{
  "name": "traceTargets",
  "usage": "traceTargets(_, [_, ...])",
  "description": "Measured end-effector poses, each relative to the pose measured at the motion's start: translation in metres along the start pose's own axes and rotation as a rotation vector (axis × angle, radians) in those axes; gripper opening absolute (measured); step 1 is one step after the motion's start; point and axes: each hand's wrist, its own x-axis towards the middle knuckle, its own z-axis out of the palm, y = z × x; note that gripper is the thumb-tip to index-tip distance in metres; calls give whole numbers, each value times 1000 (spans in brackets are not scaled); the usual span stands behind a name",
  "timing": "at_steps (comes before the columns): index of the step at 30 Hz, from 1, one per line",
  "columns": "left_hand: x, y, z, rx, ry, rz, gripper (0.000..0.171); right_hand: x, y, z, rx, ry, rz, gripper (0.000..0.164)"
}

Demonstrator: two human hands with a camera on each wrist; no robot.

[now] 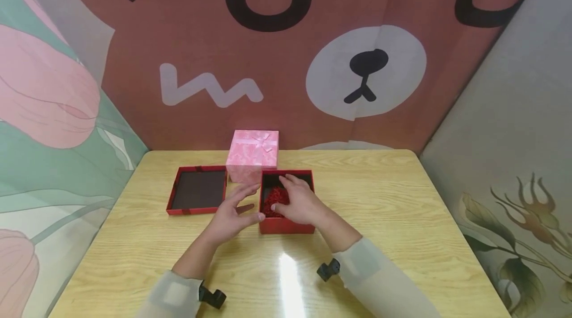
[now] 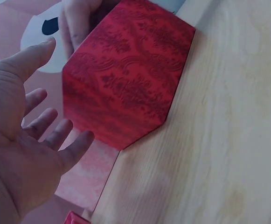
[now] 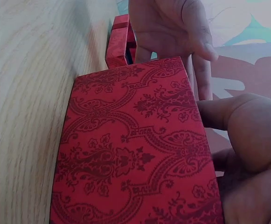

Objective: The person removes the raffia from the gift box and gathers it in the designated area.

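Observation:
An uncovered red box (image 1: 287, 226) with a dark damask pattern stands on the table. Inside it lies a clump of red shredded paper (image 1: 276, 195). My right hand (image 1: 300, 202) reaches over the box's right side, thumb and fingers spread apart over the shreds. From the right wrist view, its fingertips are hidden behind the box wall (image 3: 135, 149). My left hand (image 1: 232, 214) is held beside the box's left side, palm toward it, fingers spread and holding nothing. Whether its fingertips touch the wall, I cannot tell.
A red lid (image 1: 199, 190) lies with its dark inside up, left of the box. Behind stands a pink box (image 1: 253, 151) with a ribbon bow. The wooden table (image 1: 380, 198) meets a printed curtain (image 1: 201, 129) at the back.

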Motion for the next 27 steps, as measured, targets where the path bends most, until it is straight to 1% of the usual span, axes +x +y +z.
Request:
traceTargets(5, [3,-4,9,19,1,-52,76,7,-1,3,-12,-67,34,88])
traceTargets(8, [3,-5,11,30,9,-69,77,12,0,5,-21,-99,52,90])
traceTargets(15, [5,-8,15,42,11,-48,78,24,5,5,-41,-158,76,100])
traceTargets(18, [6,-10,16,53,9,-45,77,27,8,6,-23,-185,71,102])
traceTargets(24, [6,-10,18,50,23,-65,78,32,11,11,7,-213,44,103])
traceTargets(27, [6,-10,19,30,38,-67,78,33,12,13,54,-237,41,100])
